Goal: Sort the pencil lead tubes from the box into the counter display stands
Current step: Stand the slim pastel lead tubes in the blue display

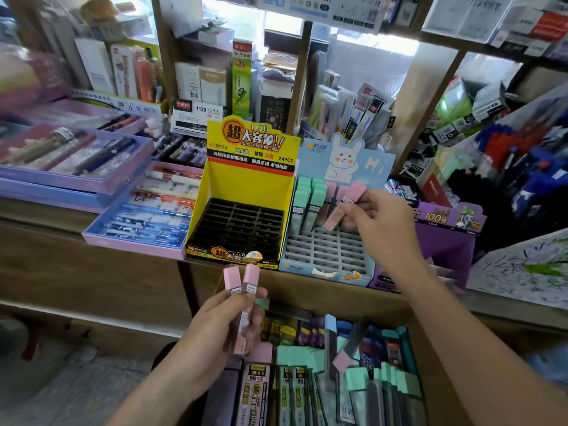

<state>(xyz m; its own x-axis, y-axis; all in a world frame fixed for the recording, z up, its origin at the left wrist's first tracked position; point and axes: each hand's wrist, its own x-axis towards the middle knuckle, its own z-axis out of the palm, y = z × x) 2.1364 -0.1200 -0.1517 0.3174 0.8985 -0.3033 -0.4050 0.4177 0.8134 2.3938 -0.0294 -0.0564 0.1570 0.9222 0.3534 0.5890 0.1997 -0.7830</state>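
Note:
My right hand pinches a pink lead tube, tilted over the white grid of the blue rabbit display stand. Several green tubes and pink tubes stand in that stand's back rows. My left hand grips two pink-capped lead tubes upright, below the counter edge. The yellow display stand beside it has a black grid with nothing in it. The cardboard box below holds several green, pink, purple and blue tubes.
A purple display stand sits to the right of the rabbit stand. Pink and purple trays of pens lie on the counter at the left. Shelves packed with stationery rise behind. The wooden counter front drops to the floor at lower left.

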